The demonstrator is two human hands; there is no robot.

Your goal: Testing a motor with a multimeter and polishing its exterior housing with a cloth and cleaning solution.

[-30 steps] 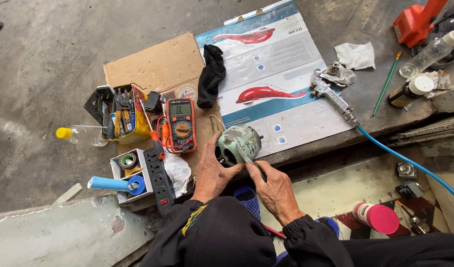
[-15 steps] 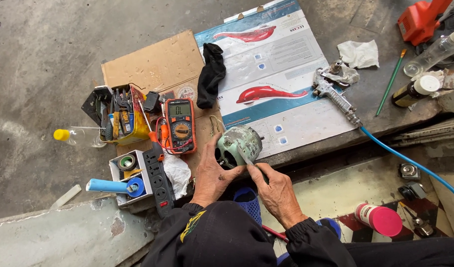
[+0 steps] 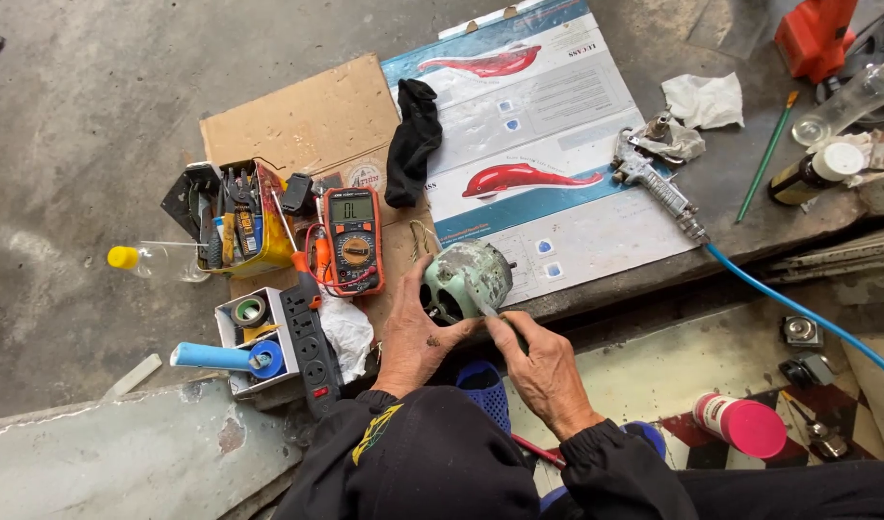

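Bottle [image 3: 158,260] with a yellow cap lies far left on the concrete; a tool tin [image 3: 244,226] stands beside it, a blue roller [image 3: 220,357] and a power strip [image 3: 310,347] below; an orange multimeter [image 3: 354,240] rests on cardboard [image 3: 297,120]; the left hand [image 3: 415,335] cups the greenish motor [image 3: 466,279] from below, fingers curled on its lower left edge; the motor sits at the ledge, just right of the multimeter; the right hand [image 3: 541,368] pinches a thin tool [image 3: 484,305] between thumb and forefinger, its tip on the motor's face; a black sock [image 3: 413,142] lies on a printed sheet [image 3: 548,144]; a spray gun [image 3: 654,183] with a blue hose [image 3: 798,308] lies farther right; a pink can [image 3: 740,424] lies lower right.
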